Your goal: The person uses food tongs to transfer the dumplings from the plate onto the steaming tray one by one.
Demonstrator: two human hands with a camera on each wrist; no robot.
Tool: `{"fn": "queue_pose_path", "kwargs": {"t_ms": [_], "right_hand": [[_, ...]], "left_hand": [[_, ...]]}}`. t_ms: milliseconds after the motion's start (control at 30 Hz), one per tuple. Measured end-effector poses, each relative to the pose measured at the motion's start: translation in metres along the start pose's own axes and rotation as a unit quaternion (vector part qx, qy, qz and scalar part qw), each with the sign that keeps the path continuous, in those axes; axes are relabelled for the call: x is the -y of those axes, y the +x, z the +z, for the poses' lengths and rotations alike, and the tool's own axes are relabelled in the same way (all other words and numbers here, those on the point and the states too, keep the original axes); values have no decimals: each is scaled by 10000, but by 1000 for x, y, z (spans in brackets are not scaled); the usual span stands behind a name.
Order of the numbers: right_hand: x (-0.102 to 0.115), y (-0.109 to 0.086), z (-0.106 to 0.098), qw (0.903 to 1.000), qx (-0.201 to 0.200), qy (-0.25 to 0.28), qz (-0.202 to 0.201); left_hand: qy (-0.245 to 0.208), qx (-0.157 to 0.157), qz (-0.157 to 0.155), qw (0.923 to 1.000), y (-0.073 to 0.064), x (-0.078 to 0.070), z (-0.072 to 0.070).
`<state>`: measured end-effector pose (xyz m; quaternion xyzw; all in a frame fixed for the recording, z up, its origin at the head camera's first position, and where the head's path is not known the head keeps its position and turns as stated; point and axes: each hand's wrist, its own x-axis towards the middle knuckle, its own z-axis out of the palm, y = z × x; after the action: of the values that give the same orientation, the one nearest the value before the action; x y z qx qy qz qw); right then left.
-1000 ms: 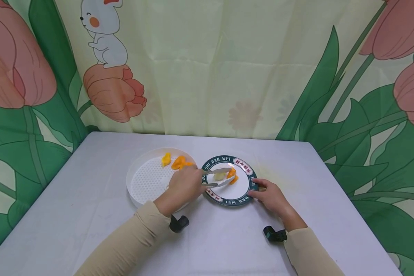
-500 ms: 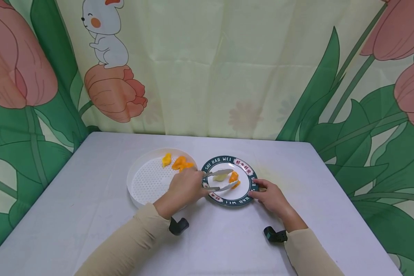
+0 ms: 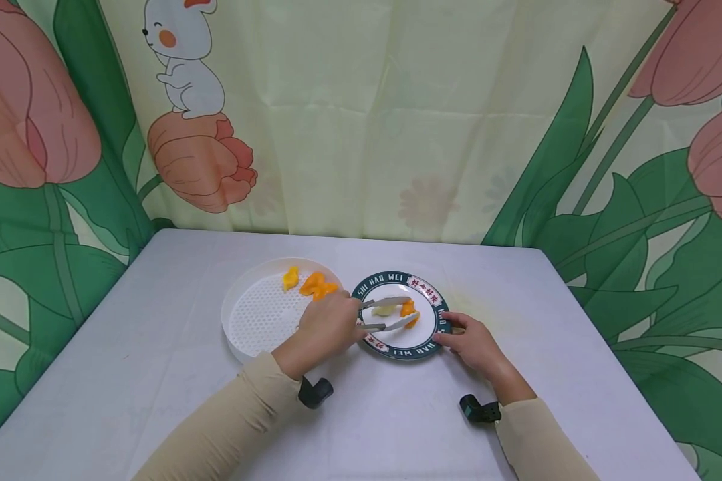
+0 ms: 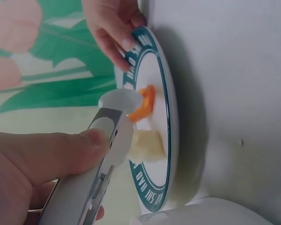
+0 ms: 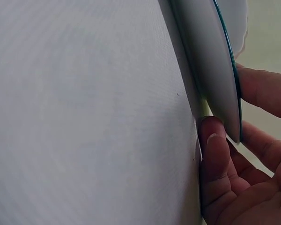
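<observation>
My left hand (image 3: pixel 331 324) grips a pair of tongs (image 4: pixel 77 194), the thumb lying along the handle in the left wrist view. The parted tips of the tongs reach over a white plate (image 3: pixel 424 337) with a dark green lettered rim. An orange piece (image 3: pixel 408 307) on the plate lies by the tips. Beside it, closer to my left hand, is a pale yellowish chunk (image 4: pixel 147 146). My right hand (image 3: pixel 474 339) holds the plate's near right rim, fingers above and below the edge (image 5: pixel 239 103) in the right wrist view.
A round white tray (image 3: pixel 247 334) with a perforated-looking base stands left of the plate, partly behind my left hand. In it lie a yellow piece (image 3: pixel 290 278) and some orange pieces (image 3: pixel 313 283). A flower-printed curtain (image 3: pixel 349 133) hangs behind the white-covered table (image 3: pixel 174 321).
The tongs' tips have spread apart around the orange piece, then shifted slightly right. My left hand has moved a little to the right. My right hand and the plate stay in place.
</observation>
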<state>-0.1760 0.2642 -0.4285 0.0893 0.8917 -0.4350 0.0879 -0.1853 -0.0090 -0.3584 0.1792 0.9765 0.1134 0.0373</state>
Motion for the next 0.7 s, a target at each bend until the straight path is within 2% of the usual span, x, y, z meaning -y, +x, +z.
{"fn": "queue_pose_path", "kwargs": {"t_ms": [433,700], "right_hand": [[0,0,0,10000,5,2,-12],[1,2,0,10000,29,-1,14]], "left_hand": [[-153,-256,233,9993,-7,4,-2],[-224,-488,279,9982,-14,9,-11]]}}
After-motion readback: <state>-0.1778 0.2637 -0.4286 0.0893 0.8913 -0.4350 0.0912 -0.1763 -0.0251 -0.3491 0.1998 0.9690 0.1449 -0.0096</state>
